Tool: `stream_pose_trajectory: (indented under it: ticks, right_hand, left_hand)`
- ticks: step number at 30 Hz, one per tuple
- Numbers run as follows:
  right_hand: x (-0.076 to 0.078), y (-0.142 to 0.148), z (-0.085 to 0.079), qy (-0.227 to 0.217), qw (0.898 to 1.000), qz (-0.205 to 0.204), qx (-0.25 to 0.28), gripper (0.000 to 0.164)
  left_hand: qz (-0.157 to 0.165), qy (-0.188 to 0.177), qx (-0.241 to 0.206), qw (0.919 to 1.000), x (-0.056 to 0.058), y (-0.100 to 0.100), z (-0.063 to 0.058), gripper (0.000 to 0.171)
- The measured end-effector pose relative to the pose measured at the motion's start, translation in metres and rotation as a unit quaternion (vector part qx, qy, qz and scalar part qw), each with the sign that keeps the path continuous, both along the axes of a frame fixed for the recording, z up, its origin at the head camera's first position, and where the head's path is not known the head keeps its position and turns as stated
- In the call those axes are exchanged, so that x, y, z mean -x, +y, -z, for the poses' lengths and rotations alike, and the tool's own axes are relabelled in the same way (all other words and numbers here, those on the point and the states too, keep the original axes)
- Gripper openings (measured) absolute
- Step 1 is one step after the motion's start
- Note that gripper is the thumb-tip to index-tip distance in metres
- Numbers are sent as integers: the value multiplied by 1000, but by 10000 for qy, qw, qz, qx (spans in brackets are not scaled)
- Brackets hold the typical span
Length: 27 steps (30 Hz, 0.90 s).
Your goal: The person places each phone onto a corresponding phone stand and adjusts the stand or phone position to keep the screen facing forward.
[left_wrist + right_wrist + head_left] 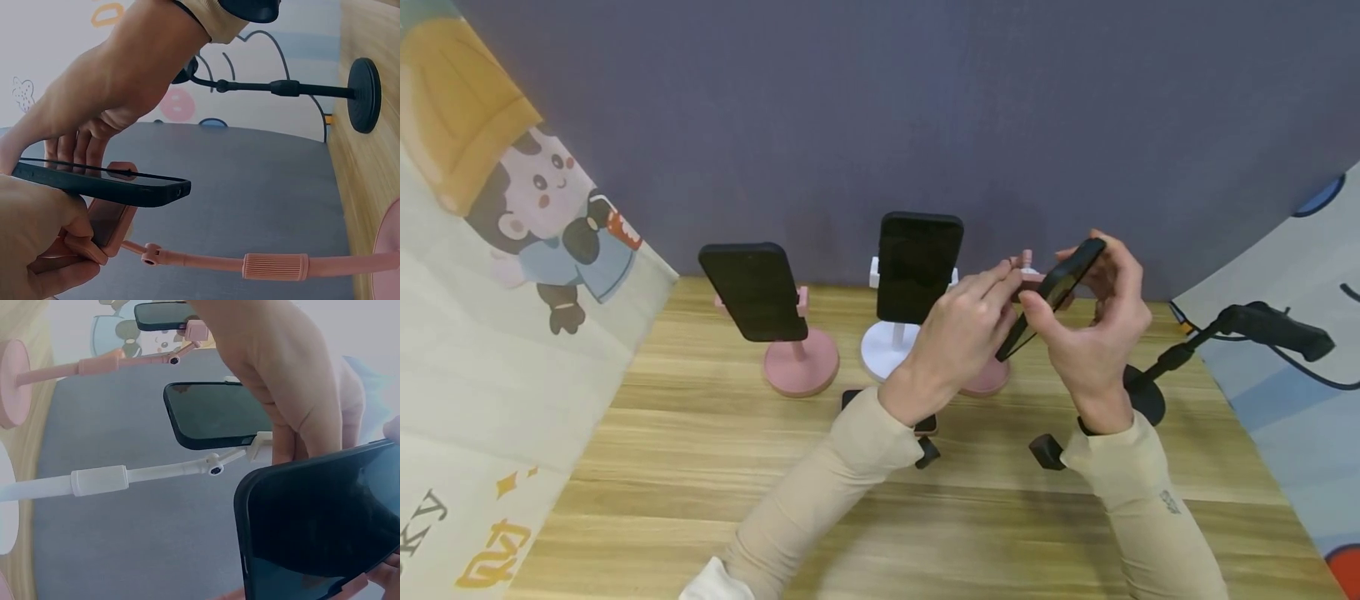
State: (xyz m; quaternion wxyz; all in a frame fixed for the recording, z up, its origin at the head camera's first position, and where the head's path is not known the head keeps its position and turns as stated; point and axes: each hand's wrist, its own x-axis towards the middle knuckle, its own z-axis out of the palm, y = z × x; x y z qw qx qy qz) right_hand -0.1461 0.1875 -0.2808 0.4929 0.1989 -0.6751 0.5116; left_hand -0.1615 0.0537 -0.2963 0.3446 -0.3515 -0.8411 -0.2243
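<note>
My right hand [1101, 325] holds a black-cased smartphone [1081, 260] by its edges, tilted, between thumb and fingers. The phone is right at the clamp [122, 228] of a pink phone stand [275, 265], overlapping it in the left wrist view. My left hand [958, 333] grips that clamp, with fingers curled around its lower jaw. In the right wrist view, the phone's dark screen [312, 519] faces the camera. In the head view, the left hand hides much of this stand, leaving part of its pink base [988, 380] visible.
A white stand [880, 350] with a phone [920, 267] is close left of my left hand. Further left, another pink stand [801, 367] carries a phone [756, 292]. Another phone [927, 423] lies under my left forearm. A black gooseneck stand [1180, 354] stands right.
</note>
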Motion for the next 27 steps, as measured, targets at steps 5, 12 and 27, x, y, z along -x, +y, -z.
stream_pose_trajectory:
  ticks: [5,12,27]
  right_hand:
    - [14,11,14,45,9999,163,-4,76]
    - [18,12,16,185,9980,602,-67,76]
    - [26,15,19,316,9907,1321,40,76]
  left_hand:
    - [18,77,-4,10000,1,-1,0,34]
    - [212,149,-218,9994,4,0,-1,32]
    - [175,-115,-182,9996,4,3,-5,26]
